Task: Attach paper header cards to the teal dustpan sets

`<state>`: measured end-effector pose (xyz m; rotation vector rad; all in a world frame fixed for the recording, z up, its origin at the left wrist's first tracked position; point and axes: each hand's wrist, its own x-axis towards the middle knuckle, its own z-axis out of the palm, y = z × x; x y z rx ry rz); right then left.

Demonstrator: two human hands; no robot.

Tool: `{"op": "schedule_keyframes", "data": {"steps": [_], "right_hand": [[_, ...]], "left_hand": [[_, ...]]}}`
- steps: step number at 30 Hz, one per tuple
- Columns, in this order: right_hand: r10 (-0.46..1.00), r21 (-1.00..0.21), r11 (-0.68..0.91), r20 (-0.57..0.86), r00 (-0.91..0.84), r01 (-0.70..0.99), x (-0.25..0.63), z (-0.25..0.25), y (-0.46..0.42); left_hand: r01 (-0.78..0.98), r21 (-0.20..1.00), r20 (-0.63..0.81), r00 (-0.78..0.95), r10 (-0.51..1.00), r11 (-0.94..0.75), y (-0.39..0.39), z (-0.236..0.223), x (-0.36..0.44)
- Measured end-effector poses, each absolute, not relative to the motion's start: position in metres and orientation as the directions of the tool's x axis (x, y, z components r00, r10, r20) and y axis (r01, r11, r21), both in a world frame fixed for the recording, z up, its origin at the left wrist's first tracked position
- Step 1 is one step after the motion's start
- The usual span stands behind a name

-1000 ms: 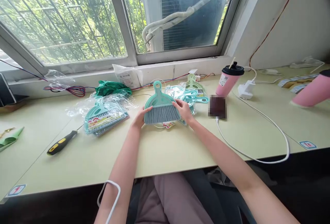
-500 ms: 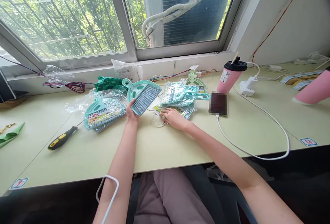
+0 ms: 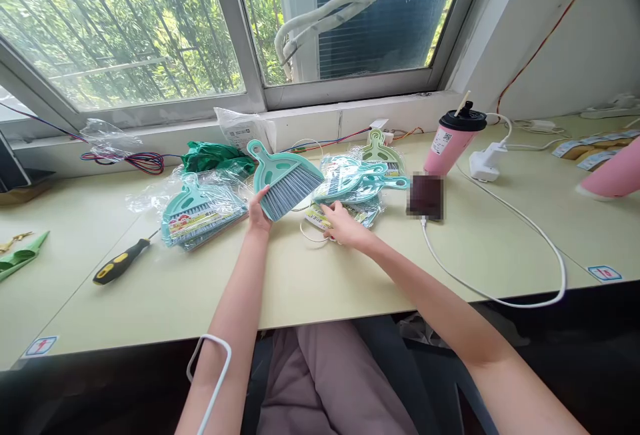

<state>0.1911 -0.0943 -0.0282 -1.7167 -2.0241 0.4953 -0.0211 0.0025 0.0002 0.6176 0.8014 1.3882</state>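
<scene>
My left hand (image 3: 260,211) grips a turquoise dustpan (image 3: 267,167) by its lower left edge, tilted up above the table. A small brush with grey bristles (image 3: 293,191) lies nested in that dustpan. Lower right of it, my right hand (image 3: 345,225) pinches a yellow-green printed label card (image 3: 316,215), its fingertips partly covering it. Just behind the right hand lies a pile of turquoise dustpan sets (image 3: 350,178), some in clear plastic. On the left rest more bagged dustpan-and-brush sets (image 3: 200,215).
A black-and-yellow screwdriver (image 3: 120,261) lies at left. Green plastic film (image 3: 215,157) and a white packet (image 3: 245,129) sit by the window. To the right stand a pink cup (image 3: 453,141), a pixelated dark object (image 3: 425,196) with a white cable (image 3: 520,215), and a white charger (image 3: 485,163).
The dustpan in my left hand has shifted slightly right and up. My right hand has moved a little right, and more of the label card shows under its fingers.
</scene>
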Motion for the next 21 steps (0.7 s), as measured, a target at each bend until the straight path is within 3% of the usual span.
{"op": "schedule_keyframes", "data": {"steps": [4,8,10,13,16,21], "right_hand": [[0.990,-0.761,0.114,0.030,-0.141,0.638,0.216,-0.013,-0.086],[0.979,-0.981,0.062,0.024,-0.202,0.183,0.228,0.009,-0.084],[0.982,-0.999,-0.006,0.003,-0.191,-0.043,0.226,0.018,-0.086],[0.997,-0.970,0.046,0.058,-0.043,-0.237,0.219,0.024,-0.090],[0.996,-0.964,0.076,0.064,0.057,-0.253,0.215,0.022,-0.092],[0.999,-0.943,-0.001,0.016,-0.046,-0.332,0.210,0.015,-0.089]], "left_hand": [[-0.627,0.775,-0.154,-0.059,0.986,0.083,0.001,0.004,-0.019],[-0.639,0.764,-0.154,-0.044,0.987,0.090,0.002,0.004,-0.018],[-0.643,0.761,-0.145,-0.043,0.988,0.084,0.002,0.004,-0.016],[-0.664,0.745,-0.118,-0.041,0.992,0.062,-0.001,0.003,-0.009],[-0.681,0.731,-0.083,-0.031,0.996,0.039,-0.008,0.005,0.004],[-0.673,0.740,-0.031,-0.022,0.999,0.008,-0.024,0.005,0.031]]}}
